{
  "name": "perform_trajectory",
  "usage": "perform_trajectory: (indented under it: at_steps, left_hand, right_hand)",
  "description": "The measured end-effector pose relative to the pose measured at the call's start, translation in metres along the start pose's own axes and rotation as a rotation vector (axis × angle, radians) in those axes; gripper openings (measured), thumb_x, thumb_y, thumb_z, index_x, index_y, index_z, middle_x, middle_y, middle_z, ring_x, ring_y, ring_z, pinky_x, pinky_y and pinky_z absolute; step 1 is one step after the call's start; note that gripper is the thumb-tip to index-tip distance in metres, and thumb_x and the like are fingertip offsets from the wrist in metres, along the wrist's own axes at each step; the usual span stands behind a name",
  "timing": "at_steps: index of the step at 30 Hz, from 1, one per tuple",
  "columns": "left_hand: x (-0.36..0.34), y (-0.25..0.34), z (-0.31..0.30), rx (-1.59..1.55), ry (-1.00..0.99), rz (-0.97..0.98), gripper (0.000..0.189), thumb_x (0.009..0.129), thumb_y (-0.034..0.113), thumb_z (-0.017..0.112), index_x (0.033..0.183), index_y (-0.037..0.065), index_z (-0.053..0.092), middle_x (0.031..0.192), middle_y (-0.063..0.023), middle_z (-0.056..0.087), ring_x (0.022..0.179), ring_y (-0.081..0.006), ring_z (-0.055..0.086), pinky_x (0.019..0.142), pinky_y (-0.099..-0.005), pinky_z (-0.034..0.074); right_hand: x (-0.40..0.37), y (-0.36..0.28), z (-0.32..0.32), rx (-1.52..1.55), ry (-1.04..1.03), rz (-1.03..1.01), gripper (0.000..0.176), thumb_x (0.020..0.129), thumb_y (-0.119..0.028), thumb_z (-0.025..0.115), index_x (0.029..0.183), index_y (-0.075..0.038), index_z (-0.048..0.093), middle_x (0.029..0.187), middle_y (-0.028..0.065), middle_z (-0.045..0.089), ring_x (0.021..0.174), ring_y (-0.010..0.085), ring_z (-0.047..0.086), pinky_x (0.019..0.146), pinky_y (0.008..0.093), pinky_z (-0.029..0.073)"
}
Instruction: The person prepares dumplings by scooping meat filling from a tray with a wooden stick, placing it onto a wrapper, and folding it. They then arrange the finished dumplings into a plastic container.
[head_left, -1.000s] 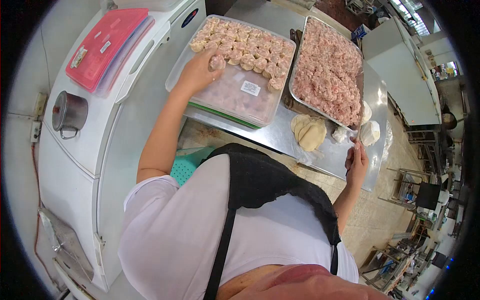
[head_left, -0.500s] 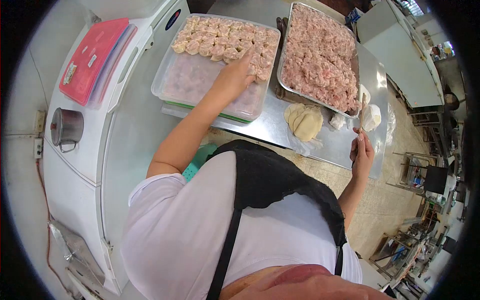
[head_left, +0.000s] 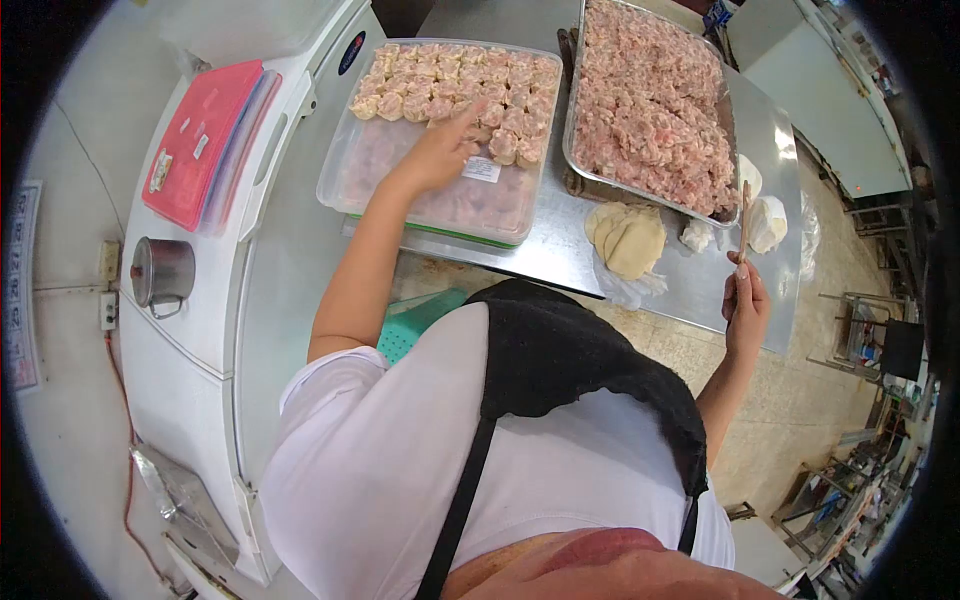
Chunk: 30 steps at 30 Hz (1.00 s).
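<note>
**noodlefan:** What stage do you reckon this is? And can anyone read the labels?

**dumpling_dan:** Looks like the lining-up step to me. The left hand [head_left: 437,152] reaches palm down into the clear rectangular plastic tub [head_left: 395,195], fingers stretched out and touching the front row of pale pleated dumplings [head_left: 450,75]. I can't tell if one is pinched under the fingertips or if it's just nudging the row. The rows fill the far half of the tub, none on top of the near half. The right hand [head_left: 746,308] is off by the edge of the stainless steel table [head_left: 560,255], curled shut round a thin wooden stick [head_left: 744,215] that points up.

**noodlefan:** So what would the next one need?

**dumpling_dan:** My guess is a wrapper off the stack of round pale dough wrappers [head_left: 628,238], just beside the metal tray of pink minced filling [head_left: 650,100], with the stick doing the scooping. The left hand has to come free first.

As for writing, there's a white sticker [head_left: 482,170] on the tub, too small to read. The blue oval badge [head_left: 350,52] on the white chest freezer [head_left: 200,330] looks like a brand, but I can't make out the letters.
</note>
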<state>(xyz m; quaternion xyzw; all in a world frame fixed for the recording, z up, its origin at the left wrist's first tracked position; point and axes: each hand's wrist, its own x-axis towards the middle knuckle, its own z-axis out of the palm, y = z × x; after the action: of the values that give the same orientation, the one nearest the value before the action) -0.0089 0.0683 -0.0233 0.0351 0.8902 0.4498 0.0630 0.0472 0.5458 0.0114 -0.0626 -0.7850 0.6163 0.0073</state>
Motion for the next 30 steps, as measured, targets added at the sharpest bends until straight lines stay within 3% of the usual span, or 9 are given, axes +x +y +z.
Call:
perform_trajectory:
  at_steps: [6, 12, 16, 19, 20, 21, 25, 27, 30]
  left_hand:
    - [0.006, -0.003, -0.017, 0.134, 0.159, 0.115, 0.076, 0.078, -0.001, 0.048, 0.149, 0.016, 0.028, 0.148, -0.0164, 0.037, 0.140, -0.0282, 0.030, 0.114, -0.0351, 0.025]
    - [0.003, 0.005, -0.006, 0.182, 0.085, 0.078, 0.069, 0.081, 0.003, 0.047, 0.147, 0.012, 0.028, 0.141, -0.0240, 0.042, 0.130, -0.0358, 0.043, 0.109, -0.0388, 0.032]
    - [0.002, 0.006, 0.003, 0.178, 0.127, 0.184, 0.065, 0.082, 0.003, 0.047, 0.145, 0.011, 0.034, 0.134, -0.0248, 0.049, 0.123, -0.0383, 0.048, 0.105, -0.0402, 0.036]
    - [-0.015, 0.047, 0.014, 0.270, 0.224, 0.197, 0.057, 0.083, 0.005, 0.049, 0.139, 0.010, 0.042, 0.128, -0.0227, 0.054, 0.116, -0.0371, 0.052, 0.100, -0.0399, 0.040]
    - [-0.021, 0.063, 0.017, 0.385, 0.334, 0.232, 0.051, 0.084, 0.006, 0.051, 0.135, 0.010, 0.048, 0.123, -0.0208, 0.057, 0.112, -0.0354, 0.056, 0.096, -0.0392, 0.043]
    - [-0.025, 0.080, 0.025, 0.387, 0.324, 0.243, 0.051, 0.084, 0.006, 0.051, 0.135, 0.010, 0.048, 0.123, -0.0208, 0.057, 0.112, -0.0354, 0.056, 0.096, -0.0392, 0.043]
    - [-0.024, 0.136, 0.098, -0.002, 0.116, 0.319, 0.029, 0.087, 0.010, 0.057, 0.115, 0.006, 0.062, 0.103, -0.0126, 0.061, 0.090, -0.0246, 0.060, 0.083, -0.0349, 0.048]
    - [-0.010, 0.137, 0.152, 0.011, -0.027, 0.429, 0.026, 0.085, 0.009, 0.060, 0.110, 0.006, 0.062, 0.100, -0.0139, 0.060, 0.090, -0.0297, 0.059, 0.084, -0.0381, 0.047]
    - [0.005, 0.119, 0.223, 0.126, -0.099, 0.479, 0.024, 0.080, 0.008, 0.066, 0.104, 0.006, 0.063, 0.099, -0.0126, 0.059, 0.094, -0.0325, 0.056, 0.087, -0.0395, 0.046]
  right_hand:
    - [-0.010, 0.006, 0.003, 0.017, 0.033, 0.028, 0.032, 0.098, -0.029, 0.054, 0.116, -0.005, 0.064, 0.064, -0.0082, 0.043, 0.050, -0.0002, 0.032, 0.044, 0.0174, 0.022]
    - [-0.002, -0.005, 0.010, -0.080, 0.076, 0.035, 0.033, 0.100, -0.030, 0.048, 0.117, -0.005, 0.062, 0.061, -0.0086, 0.036, 0.049, 0.0010, 0.029, 0.043, 0.0189, 0.021]
    - [0.034, -0.015, -0.009, -0.357, -0.158, -0.091, 0.032, 0.100, -0.031, 0.046, 0.109, -0.007, 0.066, 0.063, -0.0033, 0.040, 0.057, 0.0066, 0.037, 0.051, 0.0231, 0.031]
    - [0.064, -0.034, -0.022, -0.655, -0.092, -0.231, 0.032, 0.098, -0.032, 0.049, 0.100, -0.007, 0.067, 0.062, 0.0059, 0.051, 0.057, 0.0169, 0.050, 0.055, 0.0314, 0.041]
    - [0.079, -0.035, -0.033, -1.026, -0.083, -0.365, 0.032, 0.096, -0.034, 0.051, 0.094, -0.006, 0.067, 0.068, 0.0092, 0.056, 0.062, 0.0235, 0.056, 0.060, 0.0362, 0.045]
    - [0.093, -0.037, -0.043, -1.398, -0.078, -0.498, 0.033, 0.094, -0.036, 0.053, 0.088, -0.006, 0.067, 0.073, 0.0126, 0.061, 0.067, 0.0301, 0.061, 0.064, 0.0411, 0.048]
    - [0.130, -0.057, -0.059, -1.458, -0.281, -0.482, 0.034, 0.091, -0.038, 0.055, 0.081, -0.007, 0.066, 0.082, 0.0120, 0.065, 0.074, 0.0339, 0.063, 0.067, 0.0454, 0.050]
    - [0.148, -0.045, -0.058, -1.299, -0.326, -0.806, 0.035, 0.092, -0.036, 0.055, 0.079, -0.006, 0.065, 0.078, 0.0121, 0.063, 0.073, 0.0332, 0.061, 0.065, 0.0428, 0.049]
    - [0.179, -0.001, -0.054, -1.288, -0.382, -0.861, 0.034, 0.093, -0.036, 0.053, 0.079, -0.007, 0.065, 0.078, 0.0119, 0.063, 0.074, 0.0329, 0.062, 0.065, 0.0430, 0.049]
